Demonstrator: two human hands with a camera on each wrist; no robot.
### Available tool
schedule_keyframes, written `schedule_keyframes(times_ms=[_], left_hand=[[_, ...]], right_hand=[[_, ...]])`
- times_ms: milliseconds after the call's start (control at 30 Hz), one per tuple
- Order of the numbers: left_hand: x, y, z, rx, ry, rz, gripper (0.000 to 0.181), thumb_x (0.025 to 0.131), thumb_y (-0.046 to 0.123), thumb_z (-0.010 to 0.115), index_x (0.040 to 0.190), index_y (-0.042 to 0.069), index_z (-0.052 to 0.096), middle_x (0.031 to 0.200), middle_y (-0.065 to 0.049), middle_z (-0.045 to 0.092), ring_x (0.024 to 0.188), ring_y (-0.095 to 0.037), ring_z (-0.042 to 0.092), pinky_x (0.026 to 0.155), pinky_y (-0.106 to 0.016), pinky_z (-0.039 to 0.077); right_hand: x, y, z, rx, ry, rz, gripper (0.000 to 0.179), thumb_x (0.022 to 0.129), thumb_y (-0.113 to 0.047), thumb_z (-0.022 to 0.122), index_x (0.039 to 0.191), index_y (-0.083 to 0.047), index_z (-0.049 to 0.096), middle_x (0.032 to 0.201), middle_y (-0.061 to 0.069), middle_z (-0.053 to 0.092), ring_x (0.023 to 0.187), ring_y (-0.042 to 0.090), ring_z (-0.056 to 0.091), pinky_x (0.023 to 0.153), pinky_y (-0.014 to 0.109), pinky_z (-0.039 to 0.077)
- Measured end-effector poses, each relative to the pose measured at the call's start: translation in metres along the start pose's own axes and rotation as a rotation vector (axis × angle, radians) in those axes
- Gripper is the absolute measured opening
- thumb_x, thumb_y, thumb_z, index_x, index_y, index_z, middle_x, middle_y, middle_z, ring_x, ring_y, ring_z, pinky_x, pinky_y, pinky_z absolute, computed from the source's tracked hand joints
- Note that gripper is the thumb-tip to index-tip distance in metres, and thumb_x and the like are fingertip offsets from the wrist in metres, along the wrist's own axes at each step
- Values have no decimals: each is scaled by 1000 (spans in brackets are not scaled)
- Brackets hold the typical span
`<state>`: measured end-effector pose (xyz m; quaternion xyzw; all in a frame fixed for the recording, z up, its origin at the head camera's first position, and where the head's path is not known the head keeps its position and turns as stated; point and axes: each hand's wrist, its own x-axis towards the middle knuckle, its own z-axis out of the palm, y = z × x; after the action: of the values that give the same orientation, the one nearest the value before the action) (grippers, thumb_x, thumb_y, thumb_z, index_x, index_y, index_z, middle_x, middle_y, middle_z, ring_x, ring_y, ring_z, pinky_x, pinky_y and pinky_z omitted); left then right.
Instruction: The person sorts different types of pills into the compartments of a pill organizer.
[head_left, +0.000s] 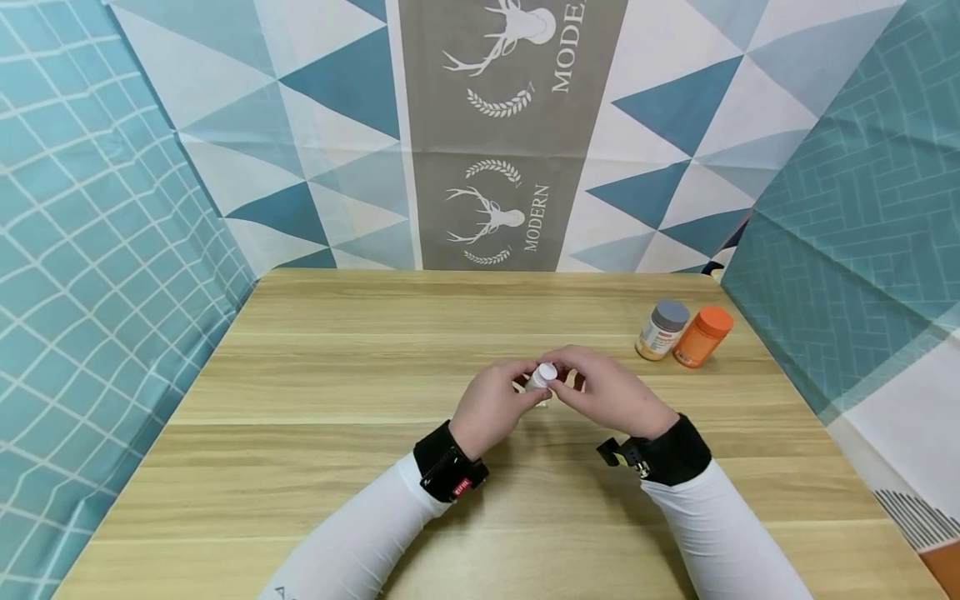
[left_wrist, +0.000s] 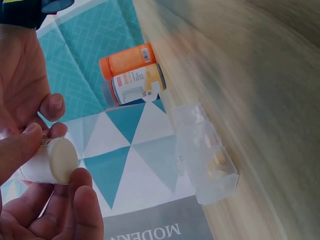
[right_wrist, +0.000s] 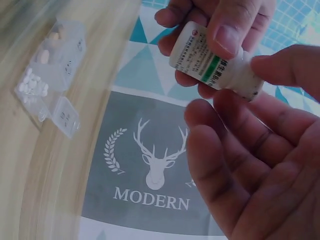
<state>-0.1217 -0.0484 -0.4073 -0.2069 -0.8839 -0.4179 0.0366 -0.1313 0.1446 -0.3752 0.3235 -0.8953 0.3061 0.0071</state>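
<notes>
Over the middle of the table, my left hand [head_left: 495,404] grips a small white pill bottle [right_wrist: 197,55] with a green-striped label. My right hand [head_left: 611,392] pinches the bottle's white cap [head_left: 547,371] between thumb and fingers. The bottle lies tilted between both hands, its round base turned toward the left wrist camera. Beneath them on the table is a translucent pill organizer [right_wrist: 65,55], mostly hidden by the hands in the head view. One end lid [right_wrist: 65,116] hangs open, and that compartment holds several small white pills [right_wrist: 32,85]. Larger pale tablets [right_wrist: 44,56] lie in other compartments.
Toward the right back of the wooden table [head_left: 337,350] stand a grey-capped bottle [head_left: 662,331] and an orange bottle [head_left: 702,337], side by side. A patterned cloth [head_left: 495,133] hangs behind the table's far edge, with tiled-pattern cloths on both sides.
</notes>
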Motion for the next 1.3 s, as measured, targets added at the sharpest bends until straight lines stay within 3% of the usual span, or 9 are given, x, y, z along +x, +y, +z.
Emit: schedule_keyframes(times_ms=[167,300,567,700,800,900,1000,1167,1300], left_hand=[[0,1,-1,-19,-6,-3,26,87,30,73,110,18,72,94,7,67,80,-4,57,65,-24,51],[-1,1,-1,-16,-2,6,21,87,33,72,104,21,73,93,9,67,80,-5,56,66,-24,50],[-3,1,-1,12,9,9,21,86,32,73,103,19,73,95,8,67,81,-5,58,65,-24,50],[-2,1,-3,-13,16,14,22,86,31,74,105,21,73,95,9,69,82,-2,57,67,-25,52],[-1,1,-4,-18,14,22,21,85,29,74,104,19,72,94,8,69,81,-2,57,68,-25,52],[0,1,-4,-1,6,15,22,85,31,74,101,17,72,92,7,68,79,-4,57,67,-25,52],[0,2,-3,-3,-1,9,21,85,31,75,100,17,72,92,8,68,79,-5,56,66,-25,51],[-1,4,-1,-12,-4,13,19,85,33,75,98,20,72,90,10,66,78,-4,55,66,-24,49],[-2,5,0,12,13,24,20,85,36,74,98,21,73,90,9,67,80,-8,58,66,-24,49]], right_hand=[[-1,0,-2,-45,-19,11,17,95,-16,63,112,-16,64,94,-6,61,82,8,52,65,31,50],[0,-1,2,-83,9,47,9,94,-24,65,96,-17,59,85,-5,58,67,9,50,54,27,45],[5,-4,13,-202,73,81,33,96,-46,57,76,-20,51,65,-3,46,55,10,42,46,24,32],[3,-3,7,-165,50,109,39,97,-55,47,100,-19,63,79,-5,56,66,9,49,52,27,41],[-1,-1,0,-109,-2,44,36,99,-43,52,126,-20,60,101,-6,61,82,8,53,62,30,49],[-3,0,-6,-73,-50,-47,34,98,-23,58,131,-20,58,113,-6,61,90,7,53,70,33,53],[-4,2,-7,-78,-56,-64,29,97,-18,60,126,-20,61,111,-6,61,90,7,53,72,35,54],[-3,0,-2,-124,-20,27,12,96,-31,61,103,-20,62,91,-7,60,76,7,52,61,29,49],[1,-2,6,-193,44,65,26,96,-39,59,80,-20,52,71,-5,51,59,9,46,48,24,37]])
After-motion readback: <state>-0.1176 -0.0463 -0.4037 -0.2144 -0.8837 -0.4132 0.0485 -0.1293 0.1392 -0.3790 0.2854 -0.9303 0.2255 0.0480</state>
